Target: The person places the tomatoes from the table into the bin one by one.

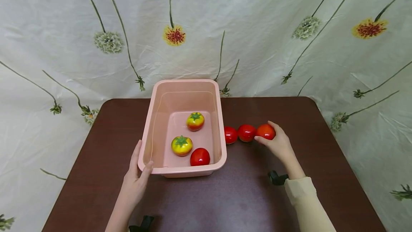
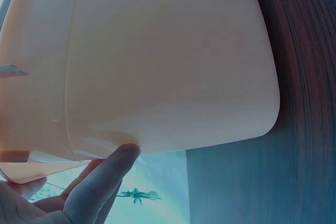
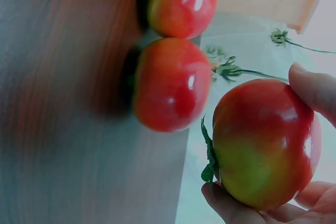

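Note:
A pink plastic bin [image 1: 186, 170] stands at the table's middle, holding two yellow-and-red tomatoes [image 1: 195, 121], leaf side up, and one tomato [image 1: 200, 157] showing only red. The left hand [image 1: 136, 180] grips the bin's near left corner; in the left wrist view, a fingertip [image 2: 126, 153] presses against its outer wall. To the right of the bin, the right hand [image 1: 279, 144] holds a red tomato [image 1: 266, 131] between thumb and fingers. In the right wrist view, this tomato [image 3: 265, 145] has its green leaves turned toward the table and appears raised off it. Two red tomatoes [image 1: 246, 133] sit between it and the bin.
The dark brown table [image 1: 212, 203] has rounded far corners. Behind it hangs a pale cloth [image 1: 257, 28] printed with flowers, which also shows along both sides. The bin's right wall partly hides the nearest loose tomato [image 1: 230, 135].

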A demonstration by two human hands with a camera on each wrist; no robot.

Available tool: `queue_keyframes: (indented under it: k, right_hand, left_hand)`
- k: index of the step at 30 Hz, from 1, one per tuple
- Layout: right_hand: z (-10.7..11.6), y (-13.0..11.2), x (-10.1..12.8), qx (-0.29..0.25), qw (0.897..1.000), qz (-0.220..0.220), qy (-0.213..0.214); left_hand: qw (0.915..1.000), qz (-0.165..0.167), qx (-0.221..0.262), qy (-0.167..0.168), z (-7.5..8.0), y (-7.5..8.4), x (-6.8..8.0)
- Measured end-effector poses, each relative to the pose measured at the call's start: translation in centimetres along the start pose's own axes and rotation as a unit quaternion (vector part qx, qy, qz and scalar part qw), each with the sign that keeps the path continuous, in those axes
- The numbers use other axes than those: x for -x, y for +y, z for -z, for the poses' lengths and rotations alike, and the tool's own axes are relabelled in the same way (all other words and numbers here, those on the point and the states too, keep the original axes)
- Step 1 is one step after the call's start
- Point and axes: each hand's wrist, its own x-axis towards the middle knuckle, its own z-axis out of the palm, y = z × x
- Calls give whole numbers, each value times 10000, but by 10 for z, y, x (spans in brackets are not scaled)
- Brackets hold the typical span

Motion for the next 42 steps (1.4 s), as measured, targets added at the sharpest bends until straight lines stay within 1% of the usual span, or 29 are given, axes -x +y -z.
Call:
queue_keyframes:
  k: [7, 16, 27, 35, 42]
  right_hand:
    - [3, -17, 1, -265, 9996, 83, 0]
    - [4, -46, 1, -604, 9979, 224, -99]
    - [4, -77, 3, -931, 9945, 429, -206]
    - [0, -99, 3, -1132, 9909, 675, -270]
    - [-8, -117, 4, -1228, 9881, 820, -437]
  left_hand:
    - [10000, 3, -30, 34, 0, -1, 0]
    - [9998, -106, 54, 137, -1, -4, 1]
    - [9998, -164, 21, 128, 0, -4, 1]
    - [9997, -208, 41, 131, 0, -4, 1]
    - [9997, -197, 26, 110, 0, -4, 1]
